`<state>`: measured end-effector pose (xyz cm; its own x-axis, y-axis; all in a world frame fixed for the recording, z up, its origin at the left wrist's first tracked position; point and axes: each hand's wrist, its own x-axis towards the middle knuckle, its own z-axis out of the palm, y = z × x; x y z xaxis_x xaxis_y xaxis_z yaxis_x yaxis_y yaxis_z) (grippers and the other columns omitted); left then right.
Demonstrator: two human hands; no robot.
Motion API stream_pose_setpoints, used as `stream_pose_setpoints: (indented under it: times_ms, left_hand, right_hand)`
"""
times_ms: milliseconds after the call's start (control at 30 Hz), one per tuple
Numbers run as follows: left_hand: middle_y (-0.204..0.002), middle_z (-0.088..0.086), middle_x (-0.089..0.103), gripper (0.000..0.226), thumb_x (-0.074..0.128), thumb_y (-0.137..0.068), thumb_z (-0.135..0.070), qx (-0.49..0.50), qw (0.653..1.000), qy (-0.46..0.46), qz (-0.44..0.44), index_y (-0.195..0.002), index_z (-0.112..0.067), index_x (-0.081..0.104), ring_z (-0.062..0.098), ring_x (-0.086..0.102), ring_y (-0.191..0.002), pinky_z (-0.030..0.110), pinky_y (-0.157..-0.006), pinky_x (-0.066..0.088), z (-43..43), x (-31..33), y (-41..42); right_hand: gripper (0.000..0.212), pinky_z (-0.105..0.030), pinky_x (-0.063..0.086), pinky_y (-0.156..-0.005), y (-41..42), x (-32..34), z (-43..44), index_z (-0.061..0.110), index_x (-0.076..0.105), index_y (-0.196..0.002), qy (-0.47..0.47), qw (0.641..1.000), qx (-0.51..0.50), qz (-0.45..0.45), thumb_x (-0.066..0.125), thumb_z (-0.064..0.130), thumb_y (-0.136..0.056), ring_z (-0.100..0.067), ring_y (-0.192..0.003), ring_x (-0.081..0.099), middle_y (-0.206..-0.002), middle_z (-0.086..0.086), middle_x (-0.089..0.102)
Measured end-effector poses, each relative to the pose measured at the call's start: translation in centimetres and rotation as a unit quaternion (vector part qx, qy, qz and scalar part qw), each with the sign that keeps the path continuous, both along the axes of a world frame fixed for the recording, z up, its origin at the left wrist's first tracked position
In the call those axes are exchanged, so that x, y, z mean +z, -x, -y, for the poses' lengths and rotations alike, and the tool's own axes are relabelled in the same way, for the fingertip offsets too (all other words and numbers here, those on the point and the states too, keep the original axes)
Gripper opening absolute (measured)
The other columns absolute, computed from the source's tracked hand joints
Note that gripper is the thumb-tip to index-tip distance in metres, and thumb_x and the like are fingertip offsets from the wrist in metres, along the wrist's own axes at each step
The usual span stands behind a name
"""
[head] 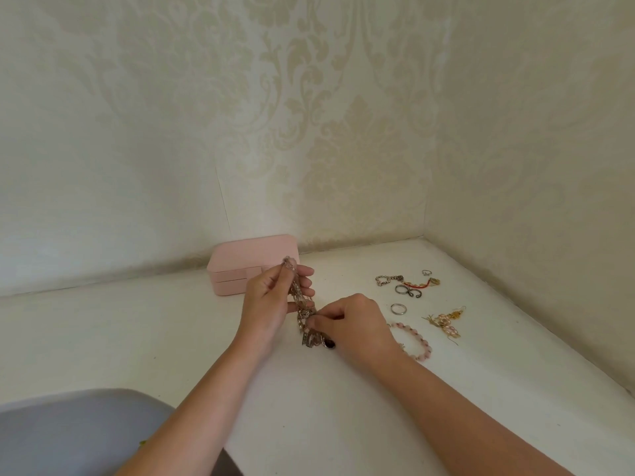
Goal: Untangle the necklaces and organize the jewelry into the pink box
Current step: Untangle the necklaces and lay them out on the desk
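A tangled bunch of chain necklaces [304, 316] hangs above the white table. My left hand [271, 297] pinches its upper end between thumb and fingers. Lower down, my right hand [354, 326] pinches a strand in the knot. The bunch's bottom end touches the table near a dark bead. The pink box [240, 266] stands closed against the wall, just behind my left hand. Loose jewelry lies to the right: a pink bead bracelet [417, 341], partly hidden by my right wrist, a silver ring [398, 308], gold and pink earrings [446, 322].
Farther back right lie a small chain bracelet [388, 280], a red cord piece [421, 285], dark rings [409, 291] and a tiny ring [426, 272]. Wallpapered walls close the table at the back and right. A grey chair seat [79, 431] is at the lower left.
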<state>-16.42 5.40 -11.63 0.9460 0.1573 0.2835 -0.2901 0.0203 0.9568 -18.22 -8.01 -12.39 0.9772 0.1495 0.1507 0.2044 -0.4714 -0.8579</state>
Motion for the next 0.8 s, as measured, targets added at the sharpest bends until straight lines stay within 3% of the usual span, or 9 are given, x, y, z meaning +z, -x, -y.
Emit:
stream_pose_setpoints:
  times_ms: [67, 167, 267, 333, 433, 633, 800]
  left_hand:
    - [-0.067, 0.003, 0.061, 0.037, 0.043, -0.100, -0.028, 0.035, 0.999, 0.016, -0.007, -0.078, -0.010, 0.068, 0.010, 0.061, -0.057, 0.025, -0.052, 0.054, -0.2, 0.0, -0.2]
    - [-0.065, 0.004, 0.056, 0.038, 0.044, -0.100, -0.027, 0.057, 0.998, 0.030, -0.013, -0.075, -0.009, 0.067, 0.010, 0.056, -0.050, 0.023, -0.047, 0.050, -0.2, -0.1, -0.5]
    - [-0.058, 0.003, 0.048, 0.038, 0.044, -0.100, -0.026, 0.050, 0.998, 0.023, -0.015, -0.075, -0.007, 0.065, 0.009, 0.045, -0.042, 0.023, -0.042, 0.045, -0.2, 0.0, -0.5]
    - [-0.054, 0.003, 0.042, 0.038, 0.044, -0.100, -0.026, 0.052, 0.998, 0.026, -0.012, -0.072, -0.007, 0.062, 0.011, 0.039, -0.041, 0.021, -0.040, 0.040, -0.1, 0.2, -0.2]
    - [-0.054, 0.002, 0.040, 0.038, 0.044, -0.100, -0.024, 0.067, 0.997, 0.019, -0.017, -0.068, -0.009, 0.058, 0.012, 0.037, -0.044, 0.015, -0.037, 0.034, 0.0, 0.3, -0.1]
    - [-0.054, -0.004, 0.048, 0.039, 0.043, -0.099, -0.035, 0.048, 0.997, 0.059, -0.034, -0.072, -0.012, 0.058, 0.006, 0.037, -0.044, 0.017, -0.039, 0.031, -0.3, 0.3, -0.4]
    - [-0.073, 0.002, 0.059, 0.054, 0.029, -0.095, -0.057, -0.026, 0.988, 0.132, -0.070, -0.096, -0.019, 0.067, 0.005, 0.026, -0.044, 0.015, -0.038, 0.017, -0.7, 0.4, -0.5]
  right_hand:
    - [0.018, -0.019, 0.027, -0.046, -0.2, 0.1, 0.2, 0.004, 0.074, -0.076, -0.024, 1.000, -0.015, -0.003, 0.066, 0.018, -0.084, -0.005, -0.040, 0.033, -0.048, -0.003, 0.050]
    - [0.012, -0.022, 0.034, -0.052, -0.4, 0.4, 0.5, 0.016, 0.077, -0.088, -0.060, 0.997, -0.041, 0.015, 0.065, 0.017, -0.086, -0.011, -0.057, 0.046, -0.075, -0.015, 0.070]
    - [0.012, -0.012, 0.042, -0.056, -0.4, 0.7, 0.7, 0.020, 0.077, -0.092, -0.108, 0.992, -0.059, 0.015, 0.066, 0.018, -0.087, -0.014, -0.066, 0.063, -0.076, 0.003, 0.074]
    - [0.011, -0.005, 0.045, -0.069, -0.4, 1.0, 0.9, 0.020, 0.076, -0.092, -0.176, 0.983, -0.060, -0.010, 0.067, 0.017, -0.086, -0.004, -0.079, 0.067, -0.079, 0.016, 0.072]
    - [0.013, -0.014, 0.046, -0.085, -0.5, 1.5, 1.3, 0.016, 0.076, -0.094, -0.279, 0.957, -0.055, -0.061, 0.068, 0.016, -0.084, 0.000, -0.090, 0.065, -0.092, 0.007, 0.074]
    - [0.009, -0.027, 0.047, -0.081, -0.7, 1.8, 1.7, 0.008, 0.075, -0.087, -0.377, 0.916, -0.067, -0.117, 0.067, 0.010, -0.083, -0.016, -0.078, 0.062, -0.086, -0.006, 0.072]
    - [0.016, -0.024, 0.051, -0.085, -1.0, 1.9, 2.5, 0.003, 0.072, -0.096, -0.439, 0.886, -0.060, -0.137, 0.059, 0.006, -0.088, -0.016, -0.090, 0.067, -0.096, -0.007, 0.074]
